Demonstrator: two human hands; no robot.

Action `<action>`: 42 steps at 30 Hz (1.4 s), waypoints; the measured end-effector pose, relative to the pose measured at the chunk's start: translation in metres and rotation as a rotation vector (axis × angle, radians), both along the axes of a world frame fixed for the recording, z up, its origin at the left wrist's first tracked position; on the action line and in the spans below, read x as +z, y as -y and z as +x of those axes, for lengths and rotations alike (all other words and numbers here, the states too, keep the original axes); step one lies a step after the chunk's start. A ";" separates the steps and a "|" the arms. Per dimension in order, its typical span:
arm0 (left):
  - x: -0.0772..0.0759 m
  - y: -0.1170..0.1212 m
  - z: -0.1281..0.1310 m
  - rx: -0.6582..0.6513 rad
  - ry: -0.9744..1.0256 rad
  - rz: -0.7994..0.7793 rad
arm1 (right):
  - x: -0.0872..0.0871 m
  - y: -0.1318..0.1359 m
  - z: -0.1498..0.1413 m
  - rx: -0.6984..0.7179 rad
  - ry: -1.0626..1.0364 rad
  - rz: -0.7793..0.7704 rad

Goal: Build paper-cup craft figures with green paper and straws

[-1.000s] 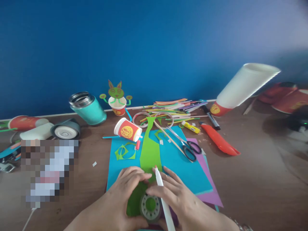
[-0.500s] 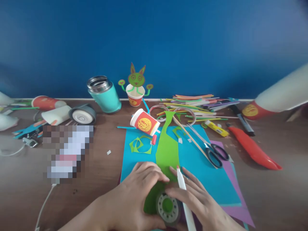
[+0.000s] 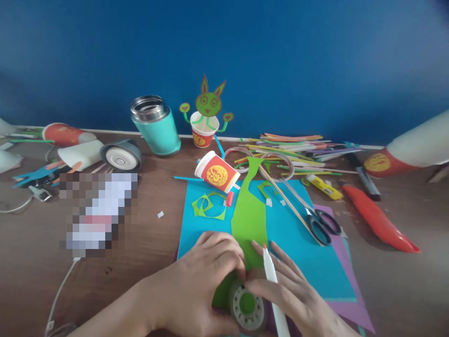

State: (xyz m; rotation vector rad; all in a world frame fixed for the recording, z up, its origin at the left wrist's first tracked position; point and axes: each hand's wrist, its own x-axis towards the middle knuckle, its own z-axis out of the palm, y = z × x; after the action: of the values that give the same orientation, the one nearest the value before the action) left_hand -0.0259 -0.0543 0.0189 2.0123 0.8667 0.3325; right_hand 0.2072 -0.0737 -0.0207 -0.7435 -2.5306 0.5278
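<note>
My left hand point(image 3: 206, 276) curls around the left side of a roll of tape point(image 3: 247, 309), fingers bent at its far edge and thumb near its lower side. The roll lies on a sheet of green paper point(image 3: 249, 222) with cut edges, which shows through the roll's hole. In my right hand point(image 3: 291, 292) is a white marker point(image 3: 275, 285), uncapped, its red tip pointing up and away from the paper. The right fingers stretch over the green paper, close by the roll's right side. A red marker cap point(image 3: 229, 199) lies beyond, on blue paper point(image 3: 298, 234).
Scissors point(image 3: 317, 224) and a wooden stick lie at right, near a red balloon-like object point(image 3: 380, 217) and a yellow box point(image 3: 324, 187). A tipped paper cup point(image 3: 218, 172), a rabbit-faced cup point(image 3: 203, 133), a turquoise flask point(image 3: 157, 131) and colourful sticks point(image 3: 291, 150) stand or lie behind. A pixelated phone is left.
The camera view has shifted slightly, so the things on the table appear a little farther right. Both hands stay about the roll of tape, and the marker remains in my right hand.
</note>
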 end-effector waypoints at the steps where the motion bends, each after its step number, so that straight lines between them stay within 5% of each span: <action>1: 0.001 0.000 0.000 -0.008 -0.009 -0.006 | -0.001 0.000 0.000 0.014 0.000 0.006; 11: 0.003 -0.001 -0.001 -0.037 -0.054 -0.027 | -0.004 0.002 -0.001 0.046 0.032 -0.021; 21: 0.001 -0.002 0.000 -0.031 -0.058 -0.036 | 0.041 0.003 -0.008 -0.047 0.101 -0.324; 33: 0.004 0.005 -0.001 -0.044 -0.123 -0.017 | 0.034 0.008 -0.004 -0.042 0.054 -0.381; 42: -0.001 0.029 0.011 0.079 -0.142 0.023 | 0.036 0.005 -0.006 -0.039 0.094 -0.300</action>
State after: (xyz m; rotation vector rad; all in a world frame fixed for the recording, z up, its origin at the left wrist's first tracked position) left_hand -0.0151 -0.0829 0.0182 2.0461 1.0367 0.2466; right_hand 0.2014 -0.0784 0.0149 -0.9422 -2.5460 0.8908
